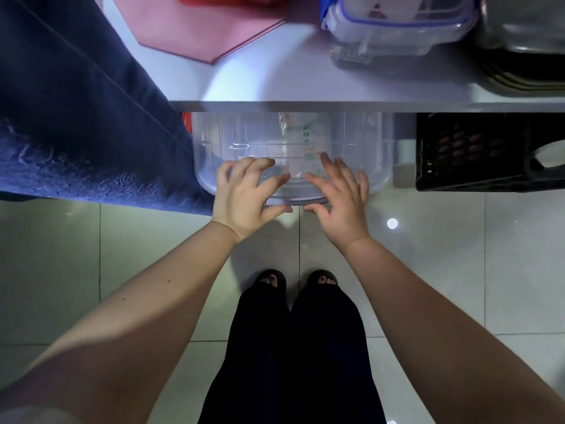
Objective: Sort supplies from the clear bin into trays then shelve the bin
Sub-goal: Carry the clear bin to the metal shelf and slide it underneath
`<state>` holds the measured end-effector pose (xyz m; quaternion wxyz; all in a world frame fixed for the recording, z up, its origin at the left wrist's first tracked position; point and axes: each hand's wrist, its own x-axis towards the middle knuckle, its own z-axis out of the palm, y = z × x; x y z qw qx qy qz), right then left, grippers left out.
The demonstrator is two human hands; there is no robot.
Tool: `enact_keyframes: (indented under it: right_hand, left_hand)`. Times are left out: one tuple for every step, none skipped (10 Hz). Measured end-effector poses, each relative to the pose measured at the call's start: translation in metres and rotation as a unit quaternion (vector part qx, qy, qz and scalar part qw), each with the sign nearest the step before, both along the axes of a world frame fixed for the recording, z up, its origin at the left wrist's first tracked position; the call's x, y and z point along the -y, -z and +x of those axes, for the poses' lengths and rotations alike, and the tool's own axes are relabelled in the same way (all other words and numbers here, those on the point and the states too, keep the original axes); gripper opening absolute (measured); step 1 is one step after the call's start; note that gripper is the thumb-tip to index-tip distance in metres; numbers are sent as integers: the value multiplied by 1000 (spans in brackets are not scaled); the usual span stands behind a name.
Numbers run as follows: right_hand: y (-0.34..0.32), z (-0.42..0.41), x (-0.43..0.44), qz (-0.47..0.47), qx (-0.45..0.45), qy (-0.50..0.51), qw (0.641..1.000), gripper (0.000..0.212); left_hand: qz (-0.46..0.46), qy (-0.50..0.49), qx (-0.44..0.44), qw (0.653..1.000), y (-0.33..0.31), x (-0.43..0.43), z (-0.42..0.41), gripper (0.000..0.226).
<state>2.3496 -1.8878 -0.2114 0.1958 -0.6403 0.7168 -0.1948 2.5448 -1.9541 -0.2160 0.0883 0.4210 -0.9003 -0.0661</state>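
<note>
The clear bin (360, 148) sits on the lower level under the white shelf (305, 87), its near end sticking out over the tiled floor. A white bottle with green print (301, 133) shows through its walls. My left hand (244, 197) rests at the bin's near rim with fingers curled and spread. My right hand (339, 194) lies at the same rim, fingers apart and flat. Neither hand is closed around the bin.
A dark blue cloth (76, 117) hangs at the left beside the bin. A black crate (477, 154) stands to the right under the shelf. On the shelf are a pink sheet (195, 29), a blue-lidded clear container (397, 26) and dark trays (526, 56). My feet stand on the tiles below.
</note>
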Motion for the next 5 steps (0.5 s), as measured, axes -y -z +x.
enact_keyframes:
  right_hand:
    - [0, 1, 4, -19, 25, 36, 999, 39]
    - [-4, 4, 5, 0, 16, 29, 999, 35]
    - [-28, 2, 3, 52, 8, 7, 999, 41]
    - [-79, -8, -12, 45, 37, 55, 997, 50]
    - [-145, -33, -48, 1, 34, 142, 989, 52]
  left_hand:
    - [-8, -10, -11, 1000, 0, 0, -3, 41]
    - [31, -27, -13, 999, -7, -4, -6, 37]
    - [95, -59, 15, 994, -33, -12, -19, 37]
    - [126, -33, 12, 991, -81, -21, -40, 39]
    - [110, 34, -24, 993, -146, -34, -81, 38]
